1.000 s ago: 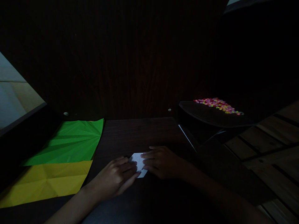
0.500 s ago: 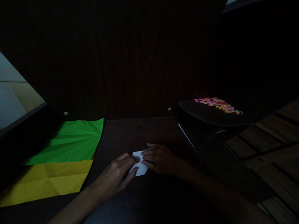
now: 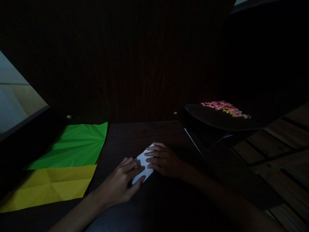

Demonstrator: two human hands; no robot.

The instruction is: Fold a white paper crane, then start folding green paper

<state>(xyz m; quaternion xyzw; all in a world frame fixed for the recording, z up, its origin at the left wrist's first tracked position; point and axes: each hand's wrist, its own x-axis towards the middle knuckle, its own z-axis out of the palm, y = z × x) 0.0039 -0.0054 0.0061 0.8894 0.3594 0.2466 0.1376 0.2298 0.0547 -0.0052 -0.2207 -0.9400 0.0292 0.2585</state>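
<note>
A small piece of white folded paper [image 3: 142, 158] lies slanted on the dark wooden tabletop, between both hands. My left hand [image 3: 125, 180] holds its near left part, with the thumb at the lower edge and the index finger pressed on top. The other fingers of that hand are curled. My right hand [image 3: 165, 161] rests on the paper's right side with its fingers stretched out and spread. Parts of the paper are hidden under the fingers.
To the left lie a creased green sheet [image 3: 79, 145] and a creased yellow sheet [image 3: 53, 183]. Small pink, red and yellow pieces [image 3: 225, 108] are heaped on a rounded dark shelf [image 3: 205, 116] at right. A tall dark panel [image 3: 140, 64] stands behind the tabletop.
The white paper now shows a longer, slanted shape, its far corner reaching up to the right. My right hand's fingers have spread and moved slightly up; the left hand stays nearly in place.
</note>
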